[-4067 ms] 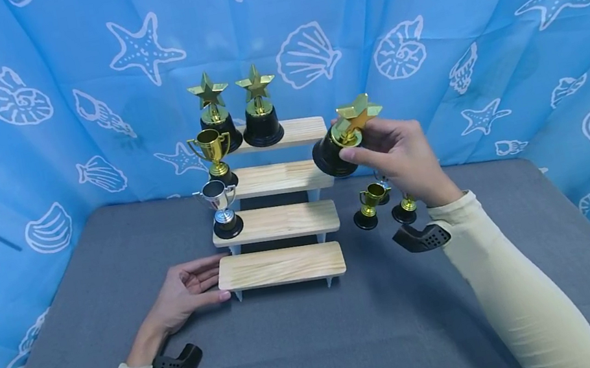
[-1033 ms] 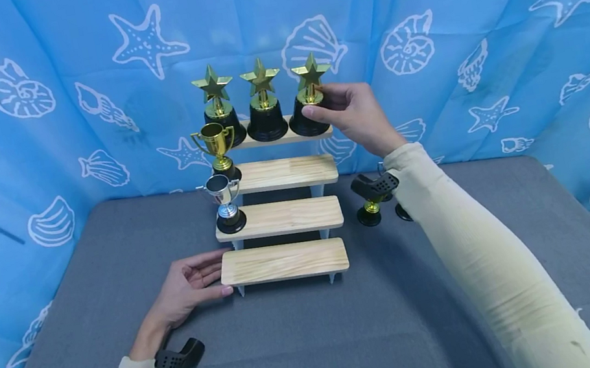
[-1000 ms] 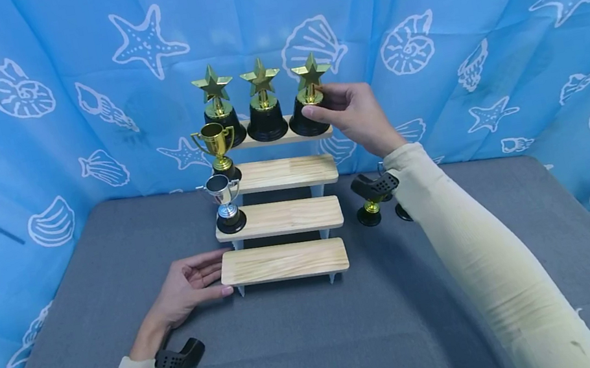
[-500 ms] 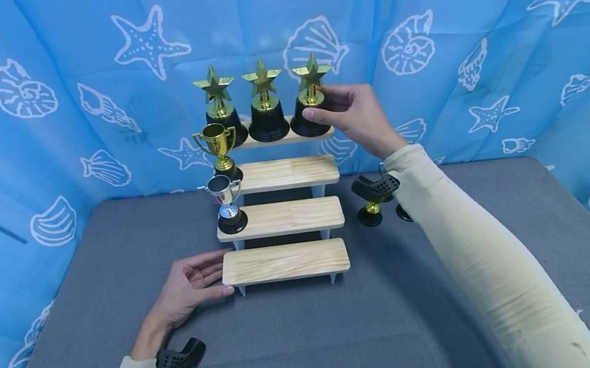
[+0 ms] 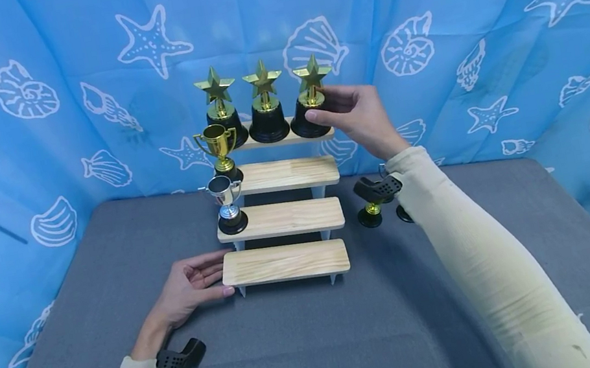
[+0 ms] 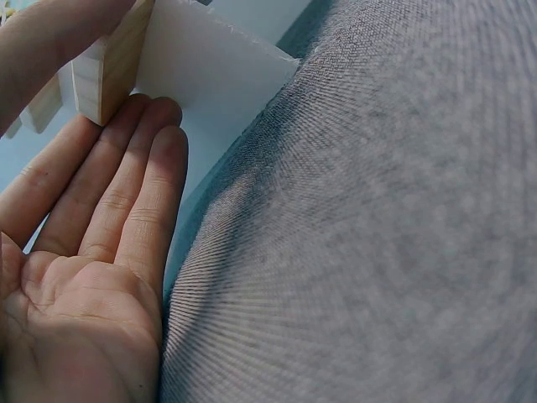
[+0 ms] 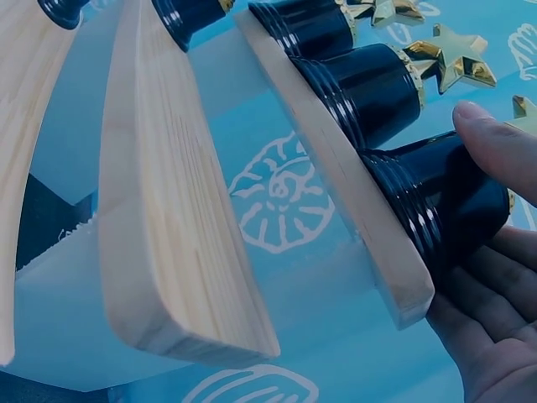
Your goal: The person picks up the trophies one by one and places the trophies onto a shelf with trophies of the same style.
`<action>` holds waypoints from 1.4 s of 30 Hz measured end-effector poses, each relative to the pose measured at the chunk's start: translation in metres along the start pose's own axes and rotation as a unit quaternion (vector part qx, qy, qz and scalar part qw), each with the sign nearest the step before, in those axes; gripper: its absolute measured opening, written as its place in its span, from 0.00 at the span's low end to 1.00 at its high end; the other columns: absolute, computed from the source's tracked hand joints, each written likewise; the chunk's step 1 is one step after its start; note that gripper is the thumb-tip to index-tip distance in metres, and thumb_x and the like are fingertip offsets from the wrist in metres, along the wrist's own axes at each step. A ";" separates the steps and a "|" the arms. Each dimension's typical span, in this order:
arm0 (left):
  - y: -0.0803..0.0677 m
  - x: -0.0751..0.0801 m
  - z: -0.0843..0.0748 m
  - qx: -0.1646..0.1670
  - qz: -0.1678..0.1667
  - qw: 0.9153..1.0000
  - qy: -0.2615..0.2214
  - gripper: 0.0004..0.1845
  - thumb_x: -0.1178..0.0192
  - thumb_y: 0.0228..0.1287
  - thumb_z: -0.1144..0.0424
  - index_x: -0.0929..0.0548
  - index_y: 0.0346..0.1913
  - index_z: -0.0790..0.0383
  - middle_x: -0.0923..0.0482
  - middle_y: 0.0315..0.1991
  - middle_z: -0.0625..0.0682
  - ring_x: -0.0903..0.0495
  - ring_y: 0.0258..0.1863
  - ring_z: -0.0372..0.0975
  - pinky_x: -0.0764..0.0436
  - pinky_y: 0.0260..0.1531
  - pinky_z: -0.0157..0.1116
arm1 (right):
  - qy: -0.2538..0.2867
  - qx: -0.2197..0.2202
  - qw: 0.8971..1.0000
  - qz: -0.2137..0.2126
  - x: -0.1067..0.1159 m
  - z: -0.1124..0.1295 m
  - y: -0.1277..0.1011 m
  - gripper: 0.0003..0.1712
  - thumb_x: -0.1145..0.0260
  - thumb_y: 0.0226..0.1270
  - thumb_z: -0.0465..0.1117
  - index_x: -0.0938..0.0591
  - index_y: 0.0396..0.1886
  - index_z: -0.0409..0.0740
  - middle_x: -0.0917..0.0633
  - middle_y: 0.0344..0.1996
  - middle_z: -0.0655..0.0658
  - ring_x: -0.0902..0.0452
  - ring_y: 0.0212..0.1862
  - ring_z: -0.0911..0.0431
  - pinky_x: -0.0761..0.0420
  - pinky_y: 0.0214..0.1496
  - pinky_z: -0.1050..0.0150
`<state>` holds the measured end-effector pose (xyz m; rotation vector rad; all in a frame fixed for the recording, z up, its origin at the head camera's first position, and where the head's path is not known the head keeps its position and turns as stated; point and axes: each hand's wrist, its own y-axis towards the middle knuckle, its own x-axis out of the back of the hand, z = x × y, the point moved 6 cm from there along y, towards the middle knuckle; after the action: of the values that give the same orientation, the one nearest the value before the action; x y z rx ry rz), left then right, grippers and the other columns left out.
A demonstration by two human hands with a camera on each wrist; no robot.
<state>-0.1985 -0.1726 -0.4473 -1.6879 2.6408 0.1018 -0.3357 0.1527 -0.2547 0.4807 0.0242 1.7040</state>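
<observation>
Gripping the rightmost star trophy (image 5: 312, 99) with the right hand (image 5: 359, 112), pressing the thumb to its black base and keeping the fingers behind. Standing upright at the right end of the top step (image 5: 292, 140) of a four-step wooden stand (image 5: 287, 174), in a row with the middle star trophy (image 5: 267, 113) and the left star trophy (image 5: 223, 114). Seen from the right wrist with its base flush against the board. Touching the left end of the bottom step (image 5: 285, 261) with the left hand (image 5: 186, 290), holding the fingers loose and nearly straight, with the thumb at the front corner. Arranged lower on the left: a gold cup (image 5: 218, 145) on the second step and a silver cup (image 5: 225, 196) on the third. Resting right of the stand on the gray table (image 5: 324, 350), partly hidden behind a black wrist device (image 5: 378, 187): small trophies (image 5: 370, 217). Hanging behind: a blue curtain (image 5: 68, 40) printed with white shells and starfish.
</observation>
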 end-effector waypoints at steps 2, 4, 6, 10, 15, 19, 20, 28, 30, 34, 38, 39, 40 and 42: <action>0.000 0.000 0.000 0.000 0.000 1.000 0.000 0.40 0.28 0.52 0.81 0.35 0.68 0.84 0.32 0.66 0.77 0.19 0.58 0.39 0.20 0.61 0.37 | 0.005 0.002 1.000 0.001 0.001 0.000 -0.001 0.36 0.24 0.63 0.42 0.25 0.70 0.39 0.19 0.62 0.40 0.22 0.64 0.52 0.21 0.67 0.61; 0.000 0.000 0.000 0.000 0.000 1.000 0.001 0.40 0.28 0.52 0.81 0.35 0.68 0.84 0.32 0.66 0.77 0.19 0.58 0.38 0.20 0.61 0.37 | 0.012 0.000 1.000 0.001 0.003 0.000 -0.002 0.36 0.24 0.63 0.41 0.25 0.70 0.39 0.19 0.63 0.39 0.23 0.64 0.51 0.21 0.67 0.60; 0.001 0.000 0.000 0.000 0.000 1.000 0.000 0.40 0.28 0.52 0.82 0.35 0.68 0.84 0.32 0.66 0.77 0.19 0.58 0.38 0.20 0.61 0.37 | 0.020 -0.001 1.000 -0.001 0.005 0.000 -0.003 0.37 0.24 0.63 0.41 0.25 0.70 0.39 0.20 0.64 0.39 0.23 0.65 0.51 0.22 0.68 0.60; 0.001 0.000 0.000 -0.003 0.001 1.000 0.002 0.40 0.28 0.52 0.81 0.34 0.68 0.84 0.32 0.66 0.76 0.19 0.58 0.39 0.20 0.61 0.37 | 0.028 0.006 1.000 -0.010 0.011 0.002 -0.007 0.36 0.24 0.63 0.40 0.25 0.70 0.39 0.21 0.65 0.40 0.24 0.66 0.51 0.23 0.69 0.60; 0.001 0.000 0.000 -0.006 0.002 1.000 0.001 0.40 0.28 0.52 0.81 0.35 0.68 0.85 0.32 0.66 0.76 0.19 0.58 0.39 0.20 0.61 0.37 | 0.049 0.016 0.998 -0.019 0.017 0.002 -0.015 0.35 0.25 0.64 0.36 0.26 0.70 0.36 0.21 0.65 0.38 0.25 0.67 0.50 0.22 0.68 0.61; 0.001 0.000 0.000 -0.008 0.004 1.000 0.000 0.40 0.28 0.52 0.81 0.35 0.68 0.85 0.31 0.66 0.76 0.19 0.58 0.39 0.20 0.61 0.36 | 0.061 0.014 0.998 -0.022 0.023 -0.001 -0.023 0.36 0.25 0.64 0.35 0.26 0.70 0.35 0.22 0.66 0.36 0.25 0.67 0.50 0.22 0.67 0.61; 0.001 0.000 0.000 -0.008 0.004 1.000 0.000 0.40 0.28 0.52 0.81 0.35 0.68 0.85 0.31 0.66 0.76 0.19 0.58 0.39 0.20 0.61 0.36 | 0.063 0.014 0.998 -0.023 0.024 -0.001 -0.025 0.36 0.25 0.64 0.35 0.26 0.70 0.35 0.22 0.66 0.36 0.25 0.67 0.50 0.22 0.67 0.62; 0.001 0.000 -0.001 -0.008 0.002 1.000 0.002 0.39 0.29 0.53 0.81 0.34 0.68 0.84 0.31 0.66 0.76 0.19 0.58 0.38 0.20 0.61 0.37 | 0.042 0.021 0.999 -0.028 0.034 -0.006 -0.044 0.37 0.24 0.64 0.38 0.26 0.70 0.36 0.21 0.65 0.38 0.24 0.66 0.51 0.20 0.66 0.63; 0.001 0.000 -0.001 -0.007 0.000 1.000 0.004 0.39 0.29 0.52 0.81 0.34 0.68 0.84 0.32 0.66 0.76 0.19 0.58 0.38 0.20 0.61 0.36 | 0.034 0.023 0.999 -0.027 0.034 -0.006 -0.050 0.37 0.24 0.64 0.39 0.26 0.70 0.36 0.21 0.65 0.38 0.24 0.66 0.51 0.20 0.65 0.63; 0.000 0.000 -0.002 -0.008 0.000 1.000 0.006 0.39 0.28 0.52 0.81 0.34 0.68 0.84 0.32 0.66 0.77 0.19 0.58 0.38 0.20 0.61 0.36 | 0.036 0.030 0.999 -0.024 0.035 -0.006 -0.059 0.36 0.25 0.64 0.36 0.27 0.70 0.33 0.21 0.65 0.38 0.24 0.66 0.49 0.20 0.65 0.63; 0.000 0.000 -0.002 -0.013 0.002 1.000 0.005 0.39 0.29 0.52 0.81 0.34 0.67 0.85 0.32 0.66 0.77 0.19 0.58 0.38 0.20 0.61 0.36 | 0.028 0.034 0.999 -0.025 0.036 -0.005 -0.069 0.36 0.25 0.64 0.35 0.27 0.70 0.32 0.21 0.65 0.37 0.25 0.66 0.49 0.21 0.67 0.62; 0.000 0.000 -0.002 -0.014 0.002 1.000 0.005 0.39 0.29 0.52 0.81 0.34 0.67 0.85 0.32 0.66 0.77 0.19 0.58 0.38 0.20 0.61 0.36 | 0.024 0.033 0.999 -0.025 0.036 -0.005 -0.071 0.36 0.25 0.64 0.35 0.26 0.70 0.33 0.21 0.65 0.38 0.25 0.67 0.49 0.22 0.67 0.62; 0.000 0.000 -0.002 -0.015 0.003 1.000 0.005 0.39 0.29 0.52 0.81 0.34 0.67 0.85 0.32 0.66 0.77 0.19 0.58 0.38 0.20 0.61 0.36 | 0.018 0.033 0.999 -0.025 0.037 -0.006 -0.074 0.36 0.25 0.64 0.35 0.26 0.69 0.33 0.20 0.64 0.38 0.25 0.67 0.50 0.22 0.67 0.62; 0.000 0.000 -0.002 -0.016 0.003 1.000 0.005 0.39 0.29 0.52 0.81 0.34 0.67 0.85 0.32 0.66 0.77 0.19 0.58 0.38 0.20 0.61 0.36 | 0.017 0.033 0.999 -0.025 0.037 -0.006 -0.078 0.35 0.25 0.64 0.35 0.26 0.69 0.33 0.20 0.64 0.38 0.25 0.67 0.50 0.23 0.68 0.62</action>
<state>-0.1984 -0.1725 -0.4454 -1.6931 2.6663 0.1352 -0.2683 0.2045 -0.2711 0.4958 0.1165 1.6652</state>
